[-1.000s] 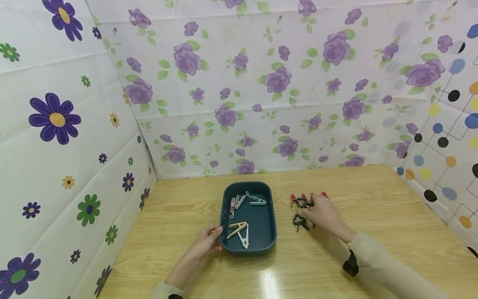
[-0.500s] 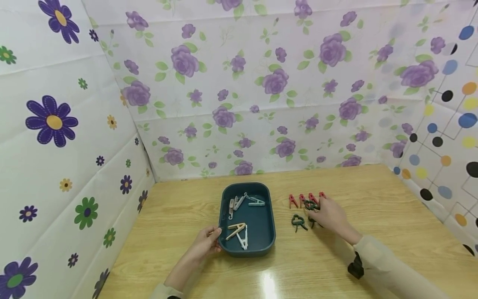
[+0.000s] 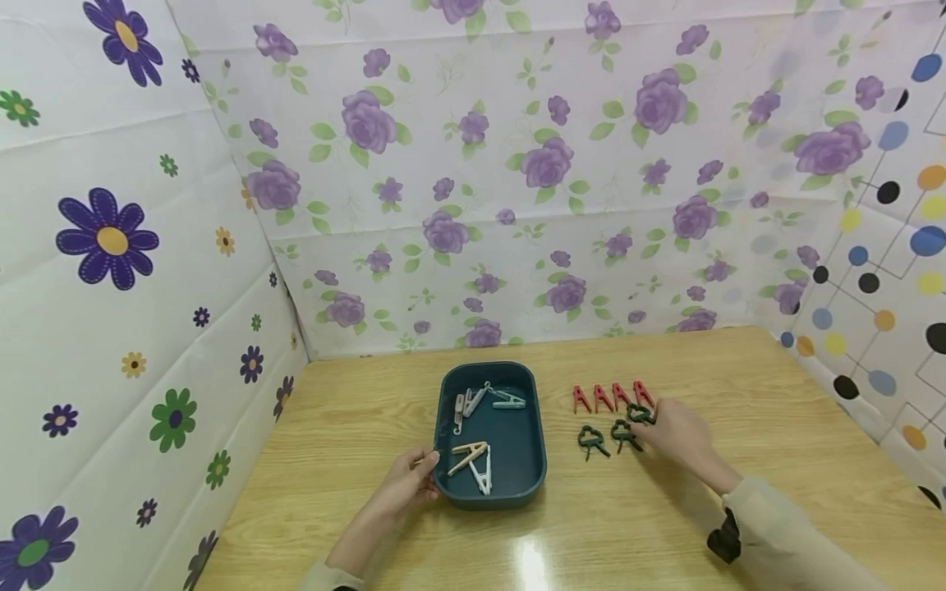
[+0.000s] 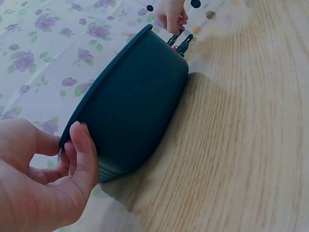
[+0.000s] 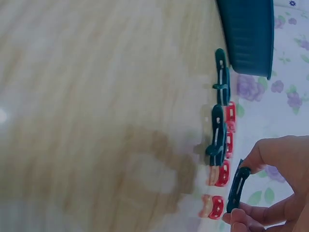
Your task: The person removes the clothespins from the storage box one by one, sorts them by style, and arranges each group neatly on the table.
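Observation:
My left hand [image 3: 408, 478] grips the near left rim of a dark teal plastic bin [image 3: 517, 491], thumb over the edge and fingers against the outer wall. Inside the bin are a tan clothespin [image 3: 469, 455], a white clothespin [image 3: 482, 474], a pale green clothespin [image 3: 508, 400] and small hooked pegs [image 3: 464, 406]. My right hand [image 3: 680, 435] pinches a dark green clip [image 5: 236, 188] between thumb and fingers, above the table. Two more dark green clips, a left one [image 3: 592, 441] and a right one [image 3: 625, 434], stand beside it on the table.
Behind the green clips, several red clothespins [image 3: 602, 397] form a row on the wooden table [image 3: 369, 394]. Floral sheeting [image 3: 480, 205] hangs along the table's back edge, with patterned sheets at both sides.
My right hand has moved to the right with the green clip, leaving a second green clip on the table beside the first and uncovering the red row. The left hand stays on the bin.

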Available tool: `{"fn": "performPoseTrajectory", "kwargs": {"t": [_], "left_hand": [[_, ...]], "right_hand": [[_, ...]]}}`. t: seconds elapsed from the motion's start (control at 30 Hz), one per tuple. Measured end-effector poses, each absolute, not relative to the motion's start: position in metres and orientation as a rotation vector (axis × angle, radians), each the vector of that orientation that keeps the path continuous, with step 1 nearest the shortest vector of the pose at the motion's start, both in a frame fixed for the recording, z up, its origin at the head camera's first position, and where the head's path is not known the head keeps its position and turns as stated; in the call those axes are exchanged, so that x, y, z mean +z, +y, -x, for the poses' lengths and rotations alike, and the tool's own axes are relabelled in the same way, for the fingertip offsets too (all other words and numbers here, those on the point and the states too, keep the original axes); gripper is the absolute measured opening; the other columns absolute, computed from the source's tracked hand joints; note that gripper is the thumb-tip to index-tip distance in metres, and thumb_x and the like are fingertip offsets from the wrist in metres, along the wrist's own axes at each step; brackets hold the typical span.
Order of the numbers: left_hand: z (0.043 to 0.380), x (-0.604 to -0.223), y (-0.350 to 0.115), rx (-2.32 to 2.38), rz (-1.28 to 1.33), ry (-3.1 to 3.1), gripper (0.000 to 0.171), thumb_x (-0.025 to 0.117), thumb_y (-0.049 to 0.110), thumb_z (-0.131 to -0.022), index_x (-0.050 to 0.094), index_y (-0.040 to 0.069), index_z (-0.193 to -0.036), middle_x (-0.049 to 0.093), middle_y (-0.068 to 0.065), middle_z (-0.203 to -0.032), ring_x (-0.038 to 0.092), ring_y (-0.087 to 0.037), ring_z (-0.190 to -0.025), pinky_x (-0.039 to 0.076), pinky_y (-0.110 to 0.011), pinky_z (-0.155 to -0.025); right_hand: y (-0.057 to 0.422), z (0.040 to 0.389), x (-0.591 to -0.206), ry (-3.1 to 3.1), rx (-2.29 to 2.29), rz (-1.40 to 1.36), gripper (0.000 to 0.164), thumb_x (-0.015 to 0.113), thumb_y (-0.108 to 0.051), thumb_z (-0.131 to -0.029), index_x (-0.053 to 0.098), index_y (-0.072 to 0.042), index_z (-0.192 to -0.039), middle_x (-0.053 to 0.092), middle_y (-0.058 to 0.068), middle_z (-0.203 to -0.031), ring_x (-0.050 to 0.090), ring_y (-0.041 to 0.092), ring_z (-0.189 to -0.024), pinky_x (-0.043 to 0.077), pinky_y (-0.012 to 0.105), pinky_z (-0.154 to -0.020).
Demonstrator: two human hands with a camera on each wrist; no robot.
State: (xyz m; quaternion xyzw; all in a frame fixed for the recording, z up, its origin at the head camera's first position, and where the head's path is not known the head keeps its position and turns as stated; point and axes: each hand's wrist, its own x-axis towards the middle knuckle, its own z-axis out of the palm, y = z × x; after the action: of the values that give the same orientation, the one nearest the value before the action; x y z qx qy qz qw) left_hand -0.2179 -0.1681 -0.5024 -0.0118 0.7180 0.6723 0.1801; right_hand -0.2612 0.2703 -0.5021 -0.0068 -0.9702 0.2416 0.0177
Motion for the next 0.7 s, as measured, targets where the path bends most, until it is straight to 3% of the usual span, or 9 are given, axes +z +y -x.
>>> {"fn": "performPoseTrajectory", "kwargs": {"t": [0.2,0.53,0.7], "left_hand": [[0.2179,-0.503,-0.1666,1.911,0.037,2.029,0.029,0.048,0.024,-0.102,0.05,-0.004,-0.109,0.055,0.001,-0.073,0.055,-0.007,-0.063,0.048,-0.019,-0.058],[0.2185,-0.5028,-0.1666,1.901,0.059,2.038,0.03,0.048,0.024,-0.103,0.05,-0.005,-0.111,0.056,0.0,-0.074,0.056,-0.008,-0.064,0.048,-0.02,-0.059],[0.218,-0.5021,-0.1659,1.895,0.065,2.035,0.029,0.047,0.023,-0.103,0.05,-0.005,-0.111,0.056,0.0,-0.074,0.056,-0.008,-0.064,0.048,-0.02,-0.06]], "right_hand": [[0.2771,0.2543,-0.5042,-3.02,0.663,0.089,0.053,0.069,-0.04,-0.085,0.035,-0.018,-0.05,0.024,-0.009,-0.043,0.021,0.006,-0.039,0.017,0.02,-0.037],[0.28,0.2529,-0.5083,-3.08,0.519,0.158,0.05,0.071,-0.042,-0.083,0.042,-0.016,-0.052,0.039,-0.004,-0.044,0.034,0.009,-0.04,0.022,0.02,-0.038],[0.2799,0.2523,-0.5059,-3.144,0.493,0.146,0.043,0.07,-0.041,-0.084,0.048,-0.012,-0.061,0.039,-0.003,-0.049,0.034,0.009,-0.043,0.023,0.021,-0.04]]}}
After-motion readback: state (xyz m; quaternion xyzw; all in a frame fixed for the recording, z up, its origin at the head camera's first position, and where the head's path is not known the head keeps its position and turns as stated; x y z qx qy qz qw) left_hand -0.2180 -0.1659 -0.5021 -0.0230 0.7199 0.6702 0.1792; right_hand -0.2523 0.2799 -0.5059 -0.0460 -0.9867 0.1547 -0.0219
